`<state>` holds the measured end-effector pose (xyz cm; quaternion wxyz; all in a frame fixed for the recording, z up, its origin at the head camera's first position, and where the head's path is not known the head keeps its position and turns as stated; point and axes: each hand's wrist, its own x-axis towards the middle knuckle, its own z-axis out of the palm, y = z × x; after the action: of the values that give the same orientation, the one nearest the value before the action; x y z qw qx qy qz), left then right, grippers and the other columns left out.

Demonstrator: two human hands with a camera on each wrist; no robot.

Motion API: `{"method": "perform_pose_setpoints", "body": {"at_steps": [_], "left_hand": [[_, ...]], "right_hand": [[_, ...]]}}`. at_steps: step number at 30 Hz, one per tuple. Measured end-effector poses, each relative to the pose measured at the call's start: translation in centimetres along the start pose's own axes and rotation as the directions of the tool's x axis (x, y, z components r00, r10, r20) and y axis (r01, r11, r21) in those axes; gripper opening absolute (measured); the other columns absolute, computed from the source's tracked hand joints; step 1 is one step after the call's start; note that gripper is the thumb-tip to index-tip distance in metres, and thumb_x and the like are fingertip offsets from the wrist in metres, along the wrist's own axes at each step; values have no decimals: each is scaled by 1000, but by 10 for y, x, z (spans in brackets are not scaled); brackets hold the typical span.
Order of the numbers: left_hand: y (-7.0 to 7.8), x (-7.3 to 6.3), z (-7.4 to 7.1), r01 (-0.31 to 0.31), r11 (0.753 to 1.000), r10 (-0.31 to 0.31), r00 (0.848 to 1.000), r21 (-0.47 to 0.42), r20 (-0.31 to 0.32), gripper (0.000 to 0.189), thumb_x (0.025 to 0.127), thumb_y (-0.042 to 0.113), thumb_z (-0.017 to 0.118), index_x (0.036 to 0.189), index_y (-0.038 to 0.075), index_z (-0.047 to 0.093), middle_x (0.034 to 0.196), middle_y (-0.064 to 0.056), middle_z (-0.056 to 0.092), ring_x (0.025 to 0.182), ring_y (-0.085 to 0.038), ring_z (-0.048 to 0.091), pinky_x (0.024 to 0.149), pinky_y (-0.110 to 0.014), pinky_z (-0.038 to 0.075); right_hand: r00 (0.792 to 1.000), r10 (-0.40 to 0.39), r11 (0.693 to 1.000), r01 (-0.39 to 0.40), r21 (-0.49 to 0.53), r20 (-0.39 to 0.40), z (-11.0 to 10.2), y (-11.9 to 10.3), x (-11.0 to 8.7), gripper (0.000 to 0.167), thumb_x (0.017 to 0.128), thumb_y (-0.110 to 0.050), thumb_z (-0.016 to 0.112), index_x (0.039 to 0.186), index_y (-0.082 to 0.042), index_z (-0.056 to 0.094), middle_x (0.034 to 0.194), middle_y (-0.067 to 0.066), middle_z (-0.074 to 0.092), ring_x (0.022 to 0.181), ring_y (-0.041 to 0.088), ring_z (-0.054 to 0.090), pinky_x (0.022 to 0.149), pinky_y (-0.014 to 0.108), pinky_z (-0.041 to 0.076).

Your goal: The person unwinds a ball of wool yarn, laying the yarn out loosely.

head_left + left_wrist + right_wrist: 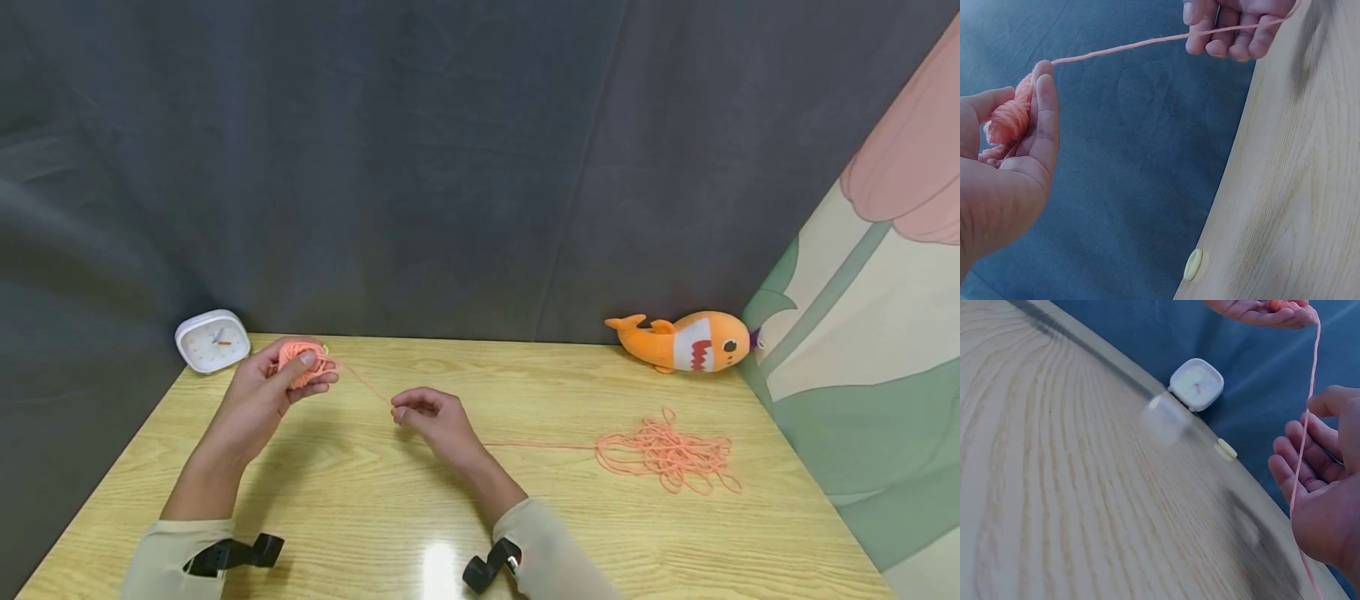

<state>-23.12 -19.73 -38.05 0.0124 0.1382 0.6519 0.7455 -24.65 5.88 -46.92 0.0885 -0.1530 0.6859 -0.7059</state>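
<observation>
My left hand (258, 392) holds a small wound ball of coral-pink yarn (294, 360), with the thumb across its front and the fingers behind. From the ball a taut strand (1129, 46) runs to my right hand (438, 421), which pinches it between thumb and index finger. Past the right hand the yarn goes on along the table to a loose, looped heap of yarn (667, 454) on the right. In the right wrist view, the strand crosses in front of the right palm (1329, 506), and the other fingers are loosely bent.
A white square clock (213, 341) stands at the table's back left corner. An orange plush shark (686, 342) lies at the back right. A small pale-yellow oval thing (1226, 449) sits near the back edge of the wooden table (360, 517). Dark curtain (420, 167) hangs behind.
</observation>
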Motion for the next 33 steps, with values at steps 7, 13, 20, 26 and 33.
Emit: {"method": "perform_pose_setpoints", "body": {"at_steps": [7, 13, 20, 26, 33], "left_hand": [[0, -1, -2, -6, 1000, 6, 1000, -23, -2, 16, 106, 13, 59, 120, 5, 58, 102, 2, 79, 93, -9, 78, 85, -21, 62], [-1, 1, -2, 6, 1000, -5, 1000, -22, 10, 15, 106, 14, 59, 119, 8, 59, 103, 3, 78, 94, -9, 78, 86, -22, 62], [-1, 1, -3, 18, 1000, -18, 1000, 7, 19, 16, 106, 15, 59, 120, 10, 60, 104, 2, 78, 95, -9, 78, 85, -21, 62], [-3, 1, -3, 20, 1000, -22, 997, 19, 79, 17, 108, 16, 55, 124, 10, 59, 109, 1, 76, 101, -9, 76, 88, -22, 62], [-6, 1, -3, 21, 999, -15, 972, -26, 233, 29, 112, 11, 40, 139, 5, 50, 127, 2, 70, 116, -11, 72, 99, -24, 58]], "right_hand": [[997, 11, 1000, -8, -28, 80, 2, -1, -2, 20, 99, -8, 63, 112, 4, 73, 116, 29, 70, 96, 15, 71, 87, 28, 61], [999, -12, 999, 14, -52, 35, -10, -12, -5, 22, 100, -11, 65, 111, 7, 72, 95, 4, 74, 86, 16, 67, 85, 35, 60], [999, -40, 995, 38, -95, -26, -40, -28, -11, 29, 101, -19, 68, 113, 7, 71, 90, -7, 71, 82, 13, 64, 87, 39, 59], [995, -63, 995, 57, -82, -79, -64, -40, -18, 31, 101, -19, 68, 114, 9, 69, 90, -7, 70, 82, 13, 65, 84, 30, 58], [990, -78, 994, 67, -91, -117, -85, -48, -26, 25, 101, -19, 68, 110, 4, 71, 90, -5, 71, 81, 11, 64, 84, 33, 59]]}}
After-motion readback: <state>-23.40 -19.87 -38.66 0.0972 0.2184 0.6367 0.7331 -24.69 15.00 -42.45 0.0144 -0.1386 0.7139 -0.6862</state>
